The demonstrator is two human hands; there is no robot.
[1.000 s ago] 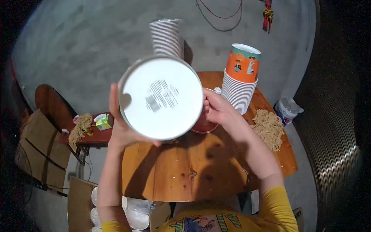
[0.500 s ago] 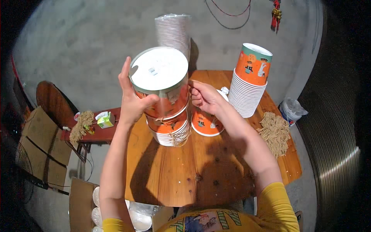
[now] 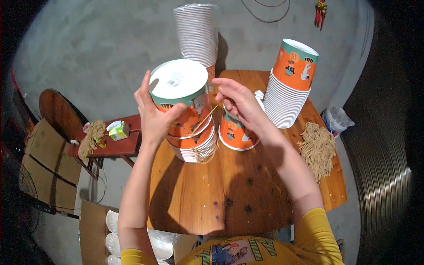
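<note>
My left hand (image 3: pixel 152 117) grips the side of an orange and green paper bucket (image 3: pixel 181 81), upside down with its white base up. The bucket sits over a stack of similar nested buckets (image 3: pixel 187 153) with white rims and loose cord loops at the side. My right hand (image 3: pixel 242 102), just right of it, pinches a thin tan cord (image 3: pixel 206 118) between thumb and fingertips. That cord slants down to the held bucket's lower edge. Below my right hand stands another upturned orange bucket (image 3: pixel 234 132), partly hidden by the hand.
A tilted bucket stack (image 3: pixel 287 106) stands right, beside a bundle of tan cords (image 3: pixel 318 150) on the wooden table (image 3: pixel 190 207). Behind rises a tall plastic-wrapped stack (image 3: pixel 195 35). A red bench (image 3: pixel 117 148) holds more cord and a tissue pack. An open carton (image 3: pixel 92 234) sits lower left.
My right hand has drawn slightly away from the bucket, and the cord now shows stretched between them. The held bucket has shifted slightly left.
</note>
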